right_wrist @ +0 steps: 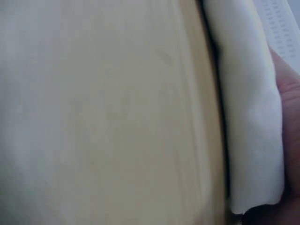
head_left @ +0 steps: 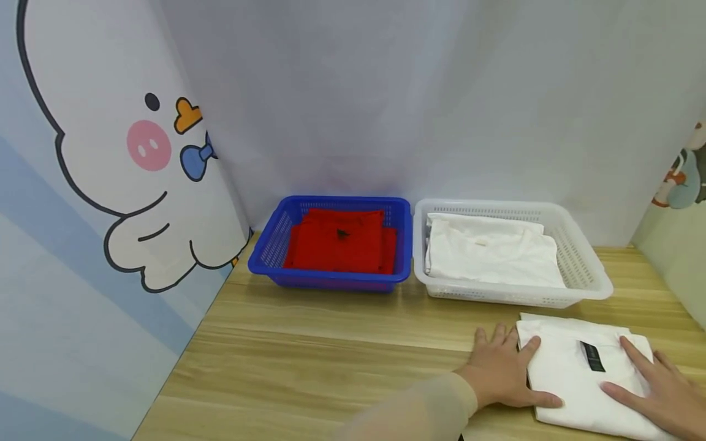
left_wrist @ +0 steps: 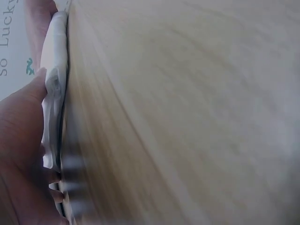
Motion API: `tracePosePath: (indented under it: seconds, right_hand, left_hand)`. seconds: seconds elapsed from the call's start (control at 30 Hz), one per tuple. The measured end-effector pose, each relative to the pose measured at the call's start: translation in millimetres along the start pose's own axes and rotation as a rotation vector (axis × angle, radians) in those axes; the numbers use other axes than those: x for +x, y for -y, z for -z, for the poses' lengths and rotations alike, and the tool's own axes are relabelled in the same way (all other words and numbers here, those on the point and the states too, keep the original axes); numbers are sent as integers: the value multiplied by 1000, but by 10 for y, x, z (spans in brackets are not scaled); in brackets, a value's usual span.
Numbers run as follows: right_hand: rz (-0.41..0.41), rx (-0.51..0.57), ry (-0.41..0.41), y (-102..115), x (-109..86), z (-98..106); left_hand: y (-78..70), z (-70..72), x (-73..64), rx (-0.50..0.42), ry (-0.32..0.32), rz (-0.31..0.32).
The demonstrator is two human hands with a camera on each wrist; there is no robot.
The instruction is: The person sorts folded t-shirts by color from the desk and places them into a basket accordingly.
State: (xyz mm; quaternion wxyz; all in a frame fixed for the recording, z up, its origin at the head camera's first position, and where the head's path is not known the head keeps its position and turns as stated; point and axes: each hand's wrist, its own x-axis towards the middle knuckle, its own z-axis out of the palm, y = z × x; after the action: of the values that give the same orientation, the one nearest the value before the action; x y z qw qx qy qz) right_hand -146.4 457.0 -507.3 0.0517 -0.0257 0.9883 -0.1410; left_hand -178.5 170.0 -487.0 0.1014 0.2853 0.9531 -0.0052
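Note:
A folded white shirt [head_left: 579,392] with a black neck label [head_left: 592,356] lies on the wooden table at the lower right. At its left edge is my left hand [head_left: 499,370], fingers spread, the thumb and one finger on top of the cloth and the others on the table side. My right hand [head_left: 662,395] rests over the right part of the shirt, thumb and forefinger extended on it. The left wrist view shows the shirt's folded side [left_wrist: 56,84] along the left thumb. In the right wrist view, a thick rounded fold [right_wrist: 251,103] runs beside the right hand [right_wrist: 291,122].
Behind the shirt stands a white basket [head_left: 587,269] holding folded white clothes [head_left: 491,254]. To its left is a blue basket [head_left: 331,277] with folded red clothes [head_left: 342,245]. A pale curtain [head_left: 413,98] hangs behind them, and a wall panel with a cartoon figure [head_left: 110,141] borders the table's left side.

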Motion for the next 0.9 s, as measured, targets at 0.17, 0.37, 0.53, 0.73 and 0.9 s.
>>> tracePosePath:
  seconds: [0.17, 0.37, 0.53, 0.73, 0.9]
  right_hand:
    - [51, 39, -14, 151, -17, -15]
    - [66, 38, -27, 392, -12, -48]
    - [80, 46, -39, 621, 1, -92]
    - [94, 81, -56, 918, 19, -158]
    - [90, 81, -59, 1214, 58, -210]
  left_hand:
    - [109, 11, -84, 1, 10, 2]
    - [305, 35, -230, -25, 17, 5]
    - [507, 17, -345, -68, 14, 2]
    - [752, -2, -509, -77, -10, -4]
    - [994, -24, -651, -85, -29, -8]
